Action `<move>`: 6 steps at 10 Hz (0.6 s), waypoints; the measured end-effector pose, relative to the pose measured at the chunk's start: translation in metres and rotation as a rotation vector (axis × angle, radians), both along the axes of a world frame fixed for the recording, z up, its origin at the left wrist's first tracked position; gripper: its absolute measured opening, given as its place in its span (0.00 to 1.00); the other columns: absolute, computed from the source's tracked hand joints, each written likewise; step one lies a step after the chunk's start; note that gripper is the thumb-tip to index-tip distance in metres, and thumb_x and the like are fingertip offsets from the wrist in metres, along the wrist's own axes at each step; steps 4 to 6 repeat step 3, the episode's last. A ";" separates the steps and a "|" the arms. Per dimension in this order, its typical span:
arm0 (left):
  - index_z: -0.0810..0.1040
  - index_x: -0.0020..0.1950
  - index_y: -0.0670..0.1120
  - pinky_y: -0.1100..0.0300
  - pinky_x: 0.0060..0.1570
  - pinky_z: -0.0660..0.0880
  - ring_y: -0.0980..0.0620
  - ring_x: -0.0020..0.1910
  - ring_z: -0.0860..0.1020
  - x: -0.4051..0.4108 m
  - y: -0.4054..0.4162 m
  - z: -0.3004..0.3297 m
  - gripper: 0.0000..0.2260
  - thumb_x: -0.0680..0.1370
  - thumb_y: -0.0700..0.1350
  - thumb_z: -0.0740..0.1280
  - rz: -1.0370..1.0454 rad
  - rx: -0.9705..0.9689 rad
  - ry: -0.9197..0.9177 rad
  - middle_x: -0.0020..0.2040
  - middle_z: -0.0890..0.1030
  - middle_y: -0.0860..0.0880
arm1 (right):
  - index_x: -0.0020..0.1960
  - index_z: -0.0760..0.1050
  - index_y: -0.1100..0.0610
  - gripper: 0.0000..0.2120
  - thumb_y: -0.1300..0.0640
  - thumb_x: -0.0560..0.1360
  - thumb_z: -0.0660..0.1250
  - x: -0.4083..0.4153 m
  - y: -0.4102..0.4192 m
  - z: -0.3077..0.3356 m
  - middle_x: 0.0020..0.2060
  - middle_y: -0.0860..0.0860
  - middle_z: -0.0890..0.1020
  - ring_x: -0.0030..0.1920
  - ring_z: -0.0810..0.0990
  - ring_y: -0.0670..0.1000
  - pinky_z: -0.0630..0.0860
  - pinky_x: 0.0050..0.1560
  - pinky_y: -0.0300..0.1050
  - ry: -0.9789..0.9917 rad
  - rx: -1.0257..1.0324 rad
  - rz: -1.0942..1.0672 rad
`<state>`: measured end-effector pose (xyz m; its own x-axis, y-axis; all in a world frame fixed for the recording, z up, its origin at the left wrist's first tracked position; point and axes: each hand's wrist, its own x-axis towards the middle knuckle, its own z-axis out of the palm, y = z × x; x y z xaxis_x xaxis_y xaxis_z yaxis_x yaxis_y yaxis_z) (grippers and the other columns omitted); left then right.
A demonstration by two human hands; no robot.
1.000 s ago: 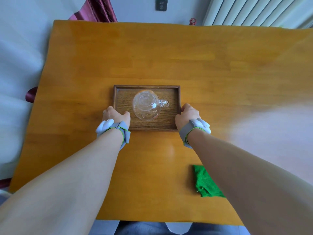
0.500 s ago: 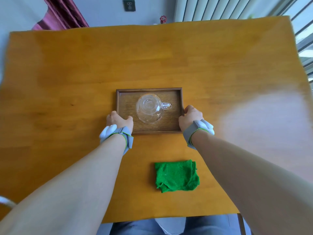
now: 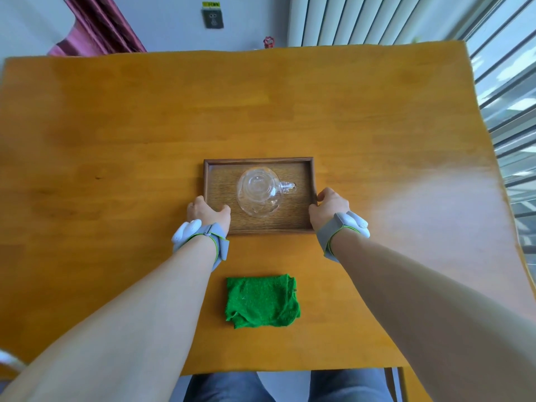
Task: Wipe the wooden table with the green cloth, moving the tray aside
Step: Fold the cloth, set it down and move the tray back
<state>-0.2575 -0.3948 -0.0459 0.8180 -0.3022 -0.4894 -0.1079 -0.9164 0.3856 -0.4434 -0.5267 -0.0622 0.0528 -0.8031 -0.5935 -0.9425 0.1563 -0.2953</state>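
Note:
A dark wooden tray (image 3: 301, 169) sits in the middle of the orange-brown wooden table (image 3: 145, 126). A clear glass teapot (image 3: 259, 190) stands inside it, handle pointing right. My left hand (image 3: 206, 213) grips the tray's near left corner, thumb over the rim. My right hand (image 3: 330, 206) grips the tray's right edge near the front corner. A folded green cloth (image 3: 262, 301) lies on the table between my forearms, close to the near edge and apart from the tray.
The table's far edge meets a wall with a socket plate (image 3: 213, 18) and a white radiator (image 3: 362, 20). A dark red curtain (image 3: 98, 30) hangs at the back left. Window bars (image 3: 510, 91) run along the right side. Bare tabletop lies left, right and beyond the tray.
The view has swung right and steadied, so the whole green cloth now shows between my arms. Both hands keep the same hold on the tray, which stays in place.

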 end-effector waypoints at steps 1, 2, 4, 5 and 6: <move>0.64 0.80 0.41 0.48 0.72 0.65 0.42 0.75 0.67 -0.004 0.008 0.000 0.29 0.81 0.49 0.68 0.004 -0.011 -0.001 0.76 0.68 0.42 | 0.62 0.75 0.55 0.12 0.55 0.80 0.65 -0.008 0.003 0.006 0.51 0.56 0.82 0.44 0.77 0.58 0.71 0.43 0.45 -0.031 -0.013 -0.018; 0.63 0.80 0.41 0.47 0.73 0.65 0.41 0.75 0.67 -0.008 0.016 0.005 0.30 0.81 0.49 0.69 0.016 -0.049 0.001 0.75 0.69 0.42 | 0.62 0.77 0.55 0.12 0.52 0.80 0.66 -0.014 -0.003 0.024 0.50 0.55 0.84 0.46 0.80 0.59 0.75 0.44 0.48 -0.108 -0.038 -0.070; 0.63 0.80 0.42 0.45 0.74 0.66 0.41 0.75 0.67 -0.018 0.036 0.013 0.31 0.81 0.48 0.69 0.019 -0.083 0.027 0.76 0.68 0.42 | 0.55 0.80 0.54 0.07 0.56 0.78 0.67 -0.011 -0.016 0.077 0.46 0.51 0.86 0.46 0.84 0.56 0.81 0.48 0.53 -0.455 -0.165 -0.194; 0.63 0.80 0.42 0.45 0.74 0.66 0.41 0.75 0.67 -0.018 0.036 0.013 0.31 0.81 0.48 0.69 0.019 -0.083 0.027 0.76 0.68 0.42 | 0.55 0.80 0.54 0.07 0.56 0.78 0.67 -0.011 -0.016 0.077 0.46 0.51 0.86 0.46 0.84 0.56 0.81 0.48 0.53 -0.455 -0.165 -0.194; 0.63 0.80 0.42 0.45 0.74 0.66 0.41 0.75 0.67 -0.018 0.036 0.013 0.31 0.81 0.48 0.69 0.019 -0.083 0.027 0.76 0.68 0.42 | 0.55 0.80 0.54 0.07 0.56 0.78 0.67 -0.011 -0.016 0.077 0.46 0.51 0.86 0.46 0.84 0.56 0.81 0.48 0.53 -0.455 -0.165 -0.194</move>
